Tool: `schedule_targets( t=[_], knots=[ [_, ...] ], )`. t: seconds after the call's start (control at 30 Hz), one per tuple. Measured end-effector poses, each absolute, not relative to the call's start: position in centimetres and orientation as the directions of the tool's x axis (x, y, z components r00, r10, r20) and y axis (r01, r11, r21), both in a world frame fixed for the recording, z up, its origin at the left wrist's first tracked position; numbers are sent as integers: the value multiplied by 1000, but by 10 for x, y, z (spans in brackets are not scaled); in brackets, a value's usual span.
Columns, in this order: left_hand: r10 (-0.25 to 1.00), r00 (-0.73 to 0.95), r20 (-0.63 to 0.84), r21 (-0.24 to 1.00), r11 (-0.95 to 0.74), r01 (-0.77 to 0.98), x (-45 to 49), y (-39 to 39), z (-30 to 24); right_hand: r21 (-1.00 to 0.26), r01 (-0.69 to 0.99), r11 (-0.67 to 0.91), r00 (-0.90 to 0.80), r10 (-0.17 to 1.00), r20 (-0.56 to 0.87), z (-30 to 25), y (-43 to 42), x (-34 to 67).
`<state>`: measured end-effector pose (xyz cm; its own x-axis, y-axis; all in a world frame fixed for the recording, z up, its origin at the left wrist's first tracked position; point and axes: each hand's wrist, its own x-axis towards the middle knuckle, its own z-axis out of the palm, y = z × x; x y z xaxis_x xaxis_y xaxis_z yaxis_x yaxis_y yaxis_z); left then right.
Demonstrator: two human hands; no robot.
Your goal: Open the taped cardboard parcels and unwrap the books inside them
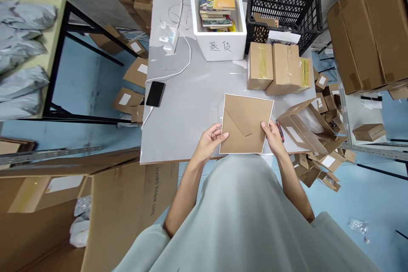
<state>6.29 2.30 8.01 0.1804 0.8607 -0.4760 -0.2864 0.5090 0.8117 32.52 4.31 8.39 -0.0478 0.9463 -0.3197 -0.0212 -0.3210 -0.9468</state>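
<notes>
1. Facing the wearer, a brown panel (pixel 244 112) with white edges bears a slanting line and a short dark mark; it is held at the near edge of the table (pixel 178 123), and whether it touches the tabletop cannot be told
2. Left hand (pixel 210 139): closed on the panel's left edge, thumb upon the face, fingers partly hidden
3. Right hand (pixel 273 137): closed on the opposite edge, thumb likewise upon the face
4. Red tool (pixel 280 131): lying just beside the right hand
5. Carton (pixel 295 124): open, at the table's right near corner, clear plastic inside
6. Boxes (pixel 283 72): three, taped, side by side beyond the panel
7. Bin (pixel 219 54): white, at the far side, handwritten characters on its front, books (pixel 219 15) within
8. Crate (pixel 307 19): black, lattice-walled, right of the bin
9. Phone (pixel 155 93): screen dark, near the table's left edge, a white cable (pixel 147 118) at its lower end; power strip (pixel 171 40) farther back
10. Shelf (pixel 56 29): far left, bearing grey parcels (pixel 27 87)
</notes>
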Motion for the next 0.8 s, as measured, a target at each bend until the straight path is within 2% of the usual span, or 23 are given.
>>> schedule_targets(
  t=[0.13, 0.2, 0.3, 0.37, 0.47, 0.8],
  knots=[
    [872, 169, -460, 819, 490, -299, 66, 22, 79, -975, 81, -209, -29, 977, -212, 78, 46, 322],
    [874, 166, -457, 819, 486, -304, 66, 22, 78, -970, 205, -132, 62, 991, -122, 76, 45, 320],
    [877, 156, -455, 824, 481, -301, 68, 22, 77, -875, 484, -16, 202, 975, 94, 78, 39, 312],
    [879, 152, -452, 826, 477, -300, 69, 22, 76, -793, 606, 62, 142, 972, 185, 80, 36, 304],
    [876, 161, -454, 821, 482, -307, 72, 22, 76, -740, 655, 150, 9, 979, 206, 82, 35, 291],
    [884, 188, -428, 833, 467, -297, 79, 19, 76, -635, 722, 275, -89, 947, 309, 79, 31, 281]
  ],
)
